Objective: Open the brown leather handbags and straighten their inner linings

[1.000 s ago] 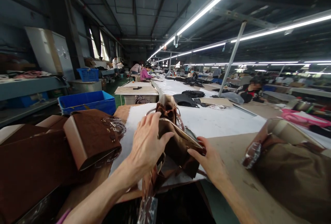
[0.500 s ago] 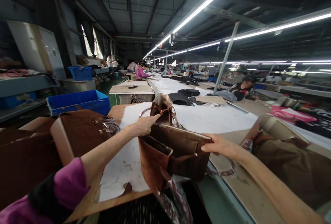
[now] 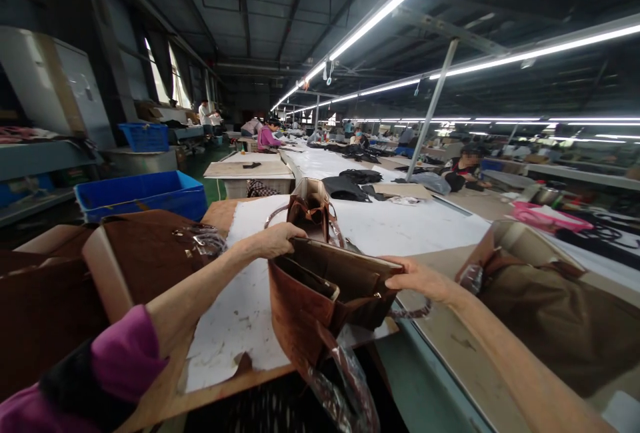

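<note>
At the centre of the frame, a brown handbag [image 3: 320,300] stands at the near edge of the desk [image 3: 400,230]. The left hand [image 3: 273,242] grips its top rim at the left; the right hand [image 3: 417,278] clasps the rim's right end. A blue crate [image 3: 143,193] sits at left.

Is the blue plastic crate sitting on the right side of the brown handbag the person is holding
No, the blue plastic crate sits far to the left of the brown handbag, which the left hand and right hand grip at its top edge.
</note>
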A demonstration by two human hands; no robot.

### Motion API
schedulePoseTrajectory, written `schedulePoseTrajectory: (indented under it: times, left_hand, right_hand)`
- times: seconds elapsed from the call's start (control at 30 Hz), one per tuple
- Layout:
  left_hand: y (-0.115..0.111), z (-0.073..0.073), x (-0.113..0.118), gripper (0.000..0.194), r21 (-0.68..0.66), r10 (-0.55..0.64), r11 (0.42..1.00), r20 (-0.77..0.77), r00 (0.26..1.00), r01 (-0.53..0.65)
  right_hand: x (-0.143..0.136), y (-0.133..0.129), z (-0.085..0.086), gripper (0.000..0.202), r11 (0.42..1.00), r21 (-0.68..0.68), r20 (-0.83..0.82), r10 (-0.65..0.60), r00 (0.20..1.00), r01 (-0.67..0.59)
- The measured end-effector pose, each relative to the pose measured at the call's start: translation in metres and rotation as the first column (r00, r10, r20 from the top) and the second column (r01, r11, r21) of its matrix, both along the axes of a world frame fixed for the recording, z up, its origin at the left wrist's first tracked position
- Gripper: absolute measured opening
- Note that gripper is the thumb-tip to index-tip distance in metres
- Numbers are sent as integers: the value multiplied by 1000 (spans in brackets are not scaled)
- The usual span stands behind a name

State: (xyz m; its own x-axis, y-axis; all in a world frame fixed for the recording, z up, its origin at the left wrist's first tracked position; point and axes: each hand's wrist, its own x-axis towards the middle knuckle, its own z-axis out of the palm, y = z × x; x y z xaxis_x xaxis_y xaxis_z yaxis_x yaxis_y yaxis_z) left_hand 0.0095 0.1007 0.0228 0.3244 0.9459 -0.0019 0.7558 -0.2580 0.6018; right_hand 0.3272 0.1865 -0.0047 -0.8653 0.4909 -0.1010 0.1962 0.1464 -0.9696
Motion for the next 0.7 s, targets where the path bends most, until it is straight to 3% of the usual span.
schedulePoseTrajectory:
  times: [0.13, 0.23, 0.3, 0.37, 0.5, 0.57, 0.63, 0.7]
  left_hand:
    - [-5, -2, -6, 42, -28, -28, 999, 35, 999, 29]
    - [-9, 2, -2, 47, 143, 18, 990, -99, 995, -3]
    - [-10, 7, 6, 57, 310, 76, 951, -216, 973, -5]
    - [-12, 13, 17, 61, 426, 88, 902, -333, 939, 66]
    - [-13, 21, 40, 52, 437, 56, 880, -483, 874, 185]
    - [-13, 22, 52, 44, 403, 116, 908, -510, 852, 118]
    - [-14, 21, 65, 37, 371, 233, 928, -502, 833, -36]
    - [-14, 19, 79, 33, 363, 378, 906, -467, 800, -216]
  right_hand:
    - [-4, 5, 4, 61, 999, -30, 6, 20, 1000, -20]
    - [-8, 2, 4, 60, 1000, -30, -3, 6, 1000, -6]
    - [-9, -2, 4, 60, 1000, -31, -24, -2, 1000, 1]
    - [-9, -7, 4, 58, 1000, -28, -31, -13, 999, 12]
    - [-8, -15, 8, 49, 998, 5, -4, -56, 998, 56]
    - [-8, -17, 8, 45, 998, 12, -11, -60, 998, 60]
    - [-9, -17, 5, 44, 997, 23, -32, -71, 997, 72]
    - [-10, -19, 2, 45, 993, 55, -42, -103, 994, 105]
